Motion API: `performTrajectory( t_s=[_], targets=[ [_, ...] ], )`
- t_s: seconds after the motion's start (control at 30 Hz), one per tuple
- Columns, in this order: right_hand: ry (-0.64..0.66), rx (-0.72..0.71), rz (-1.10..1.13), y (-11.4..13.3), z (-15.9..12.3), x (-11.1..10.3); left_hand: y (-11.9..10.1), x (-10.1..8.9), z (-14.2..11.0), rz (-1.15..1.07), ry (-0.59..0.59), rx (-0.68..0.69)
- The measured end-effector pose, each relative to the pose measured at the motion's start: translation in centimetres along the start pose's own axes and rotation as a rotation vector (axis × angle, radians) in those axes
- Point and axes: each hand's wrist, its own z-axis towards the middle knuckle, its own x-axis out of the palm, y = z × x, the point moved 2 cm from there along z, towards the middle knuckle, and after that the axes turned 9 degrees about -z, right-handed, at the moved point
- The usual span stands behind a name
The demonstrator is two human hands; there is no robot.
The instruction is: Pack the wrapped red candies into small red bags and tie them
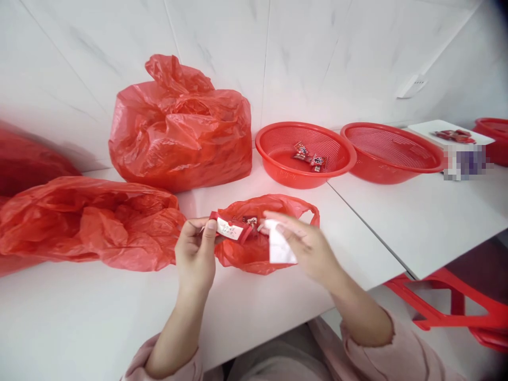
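My left hand pinches a small red packet with a white label between thumb and fingers. A piece of white paper or tissue hangs from my right hand, which is smeared by motion but closed on it. Beneath both hands lies an open red plastic bag on the white table. Inside that bag a dark red printed packet shows; the rest of its contents is partly hidden by my hands.
A bulky red bag stands against the wall, with a crumpled red bag to the left. Two red baskets sit at the back; the nearer holds small packets. Far right, red packets top a white scale-like device. A red stool stands below.
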Motion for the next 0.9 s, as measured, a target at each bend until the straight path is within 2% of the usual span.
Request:
performTrajectory(
  t_s=[0.07, 0.13, 0.2, 0.23, 0.27, 0.33, 0.43, 0.53, 0.63, 0.73, 0.8, 0.87, 0.9],
  targets=[
    [-0.193, 0.012, 0.036, -0.2, 0.3, -3.3, 0.0, 0.3, 0.1, 0.022, 0.069, -0.039],
    [-0.466, -0.017, -0.036, -0.6, 0.7, -6.8, 0.2, 0.7, -0.1, 0.115, 0.162, -0.073],
    [-0.671, -0.058, -0.202, -1.7, 1.4, -9.8, 0.5, 1.1, -0.3, 0.333, 0.233, -0.05],
    [-0.703, -0.06, -0.286, -2.7, 1.8, -10.8, 0.7, 1.3, -0.3, 0.474, 0.264, -0.01],
    [-0.692, -0.043, -0.361, -4.0, 2.3, -11.5, 0.9, 1.5, -0.2, 0.607, 0.293, 0.037],
    [-0.55, 0.041, -0.474, -7.0, 3.3, -12.0, 1.5, 1.8, 0.0, 0.788, 0.346, 0.116],
    [-0.313, 0.173, -0.618, -11.2, 4.2, -11.2, 2.4, 2.1, 0.6, 0.847, 0.393, 0.152],
    [-0.234, 0.202, -0.675, -12.7, 4.4, -10.4, 2.9, 2.0, 0.9, 0.886, 0.423, 0.167],
    [-0.283, 0.195, -0.742, -11.6, 4.6, -10.9, 2.8, 1.6, 0.9, 0.888, 0.432, 0.252],
    [-0.463, 0.082, -0.806, -8.4, 5.9, -12.6, 2.1, 1.0, 0.9, 0.87, 0.389, 0.312],
    [-0.537, -0.022, -0.812, -5.8, 8.0, -13.6, 1.8, 0.9, 0.7, 0.848, 0.359, 0.3],
    [-0.501, -0.061, -0.858, -3.6, 11.2, -14.1, 1.5, 0.8, 0.5, 0.804, 0.34, 0.293],
    [-0.424, -0.046, -0.908, -2.9, 13.1, -14.1, 1.4, 0.8, 0.3, 0.778, 0.327, 0.286]
  ],
)
